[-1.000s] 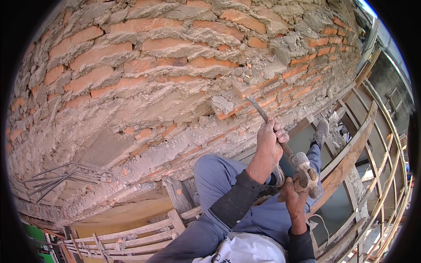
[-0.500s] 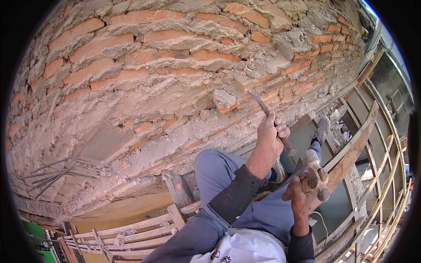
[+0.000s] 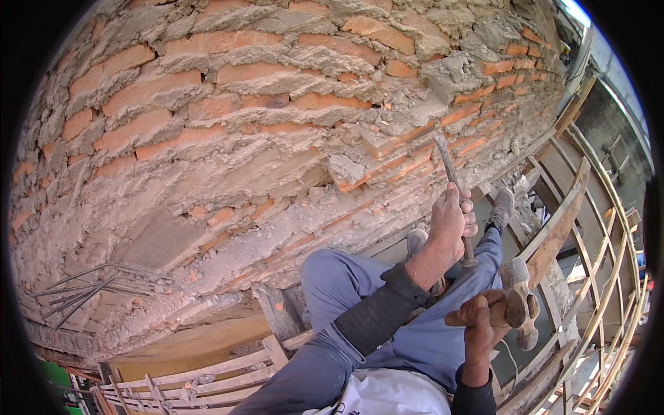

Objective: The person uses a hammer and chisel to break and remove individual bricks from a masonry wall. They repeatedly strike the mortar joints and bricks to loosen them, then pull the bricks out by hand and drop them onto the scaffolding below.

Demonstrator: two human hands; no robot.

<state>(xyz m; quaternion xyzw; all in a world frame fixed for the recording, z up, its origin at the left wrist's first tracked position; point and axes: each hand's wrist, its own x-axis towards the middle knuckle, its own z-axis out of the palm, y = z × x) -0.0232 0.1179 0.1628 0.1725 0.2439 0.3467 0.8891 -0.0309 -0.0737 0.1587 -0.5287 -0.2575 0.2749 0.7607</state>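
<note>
Wrapped round the middle of a steel chisel [image 3: 445, 156] is my left hand [image 3: 449, 220]. The chisel's tip is up by the broken brick ledge [image 3: 404, 142] of the wall; I cannot tell if it touches. Its flat round head [image 3: 469, 263] sticks out below my fist. Lower and to the right, my right hand [image 3: 477, 319] grips the short wooden handle of a hammer [image 3: 520, 304]. The hammer's worn metal head is apart from the chisel, to its lower right. A loose mortar lump [image 3: 346, 168] rests on the ledge's left end.
A rough brick wall [image 3: 228, 117] with crumbling mortar fills the far side. Bent rebar [image 3: 90, 290] juts out at the left. Wooden scaffold rails [image 3: 200, 373] run at lower left, and a broad plank [image 3: 564, 228] with bamboo poles [image 3: 622, 277] stands right. My legs straddle the middle.
My left hand and the chisel have shifted right, and the chisel stands steeper, its tip farther right along the ledge. The hammer has turned and moved slightly down and right.
</note>
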